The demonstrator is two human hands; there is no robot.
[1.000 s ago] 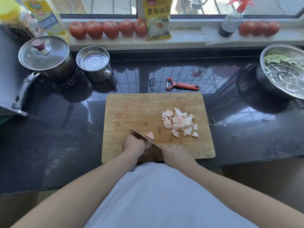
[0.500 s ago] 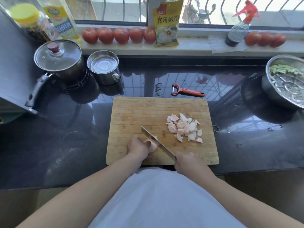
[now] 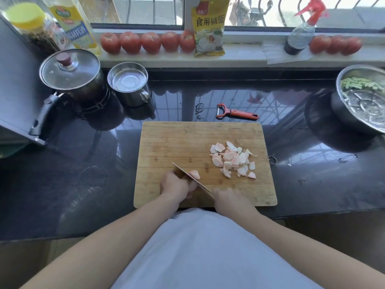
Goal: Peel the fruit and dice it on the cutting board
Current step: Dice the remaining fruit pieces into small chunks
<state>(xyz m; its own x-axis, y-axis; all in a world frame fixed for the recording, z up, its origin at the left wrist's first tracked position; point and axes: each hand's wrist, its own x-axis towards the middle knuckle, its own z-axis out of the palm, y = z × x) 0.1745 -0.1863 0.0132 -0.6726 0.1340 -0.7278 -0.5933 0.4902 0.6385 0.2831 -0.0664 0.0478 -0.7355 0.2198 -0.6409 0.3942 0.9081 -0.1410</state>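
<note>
l hand (image 3: 176, 184) holds fruit piece (image 3: 194, 174) on board (image 3: 179, 142); r hand (image 3: 228, 198) grips knife (image 3: 192, 180).

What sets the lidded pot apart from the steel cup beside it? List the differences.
The lidded pot is covered by a glass lid with a dark red knob; the steel cup stands open. The pot is wider than the cup. The pot has a long black handle pointing toward the person; the cup has only a small metal handle. Both are shiny metal and stand on the dark counter.
</note>
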